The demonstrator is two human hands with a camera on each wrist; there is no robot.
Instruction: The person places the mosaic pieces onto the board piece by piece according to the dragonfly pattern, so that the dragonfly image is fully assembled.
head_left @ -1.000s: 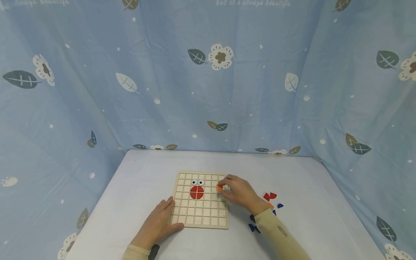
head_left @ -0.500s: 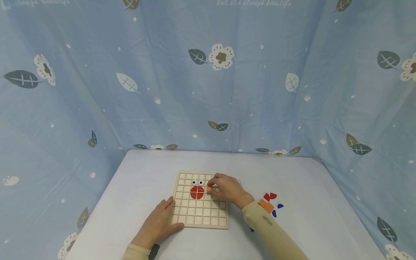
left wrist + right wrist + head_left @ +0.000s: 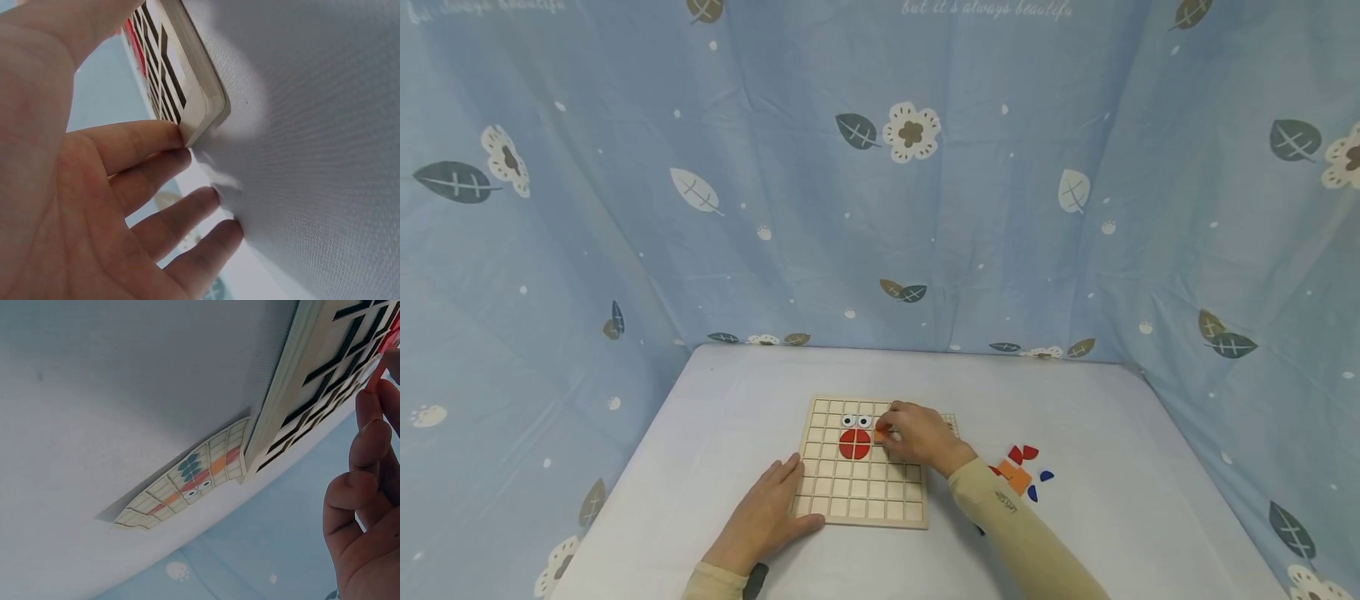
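On the white table lies a wooden grid board [image 3: 859,488]. Two eye tiles [image 3: 856,422] sit side by side in its cells, above several red quarter-circle pieces [image 3: 854,444] that form a disc. My right hand [image 3: 921,435] pinches an orange tile [image 3: 880,436] over the cell just right of the disc; whether it sits in the cell is hidden by the fingers. The left hand [image 3: 766,510] rests at the board's lower left corner, fingers fairly straight along the left edge and thumb at the bottom edge. In the left wrist view, the forefinger touches the board's corner [image 3: 203,109].
Right of the board lie loose orange tiles [image 3: 1015,477], red pieces [image 3: 1030,452] and blue pieces [image 3: 1047,476], some partly under the right sleeve. A gridded pattern card [image 3: 187,481] lies beyond the board's right edge. A patterned blue curtain [image 3: 880,208] surrounds the table.
My right hand has carried the orange tile leftward from the board's right side to beside the red disc. The sleeve's shift uncovers more orange tiles. The left hand has stayed put.
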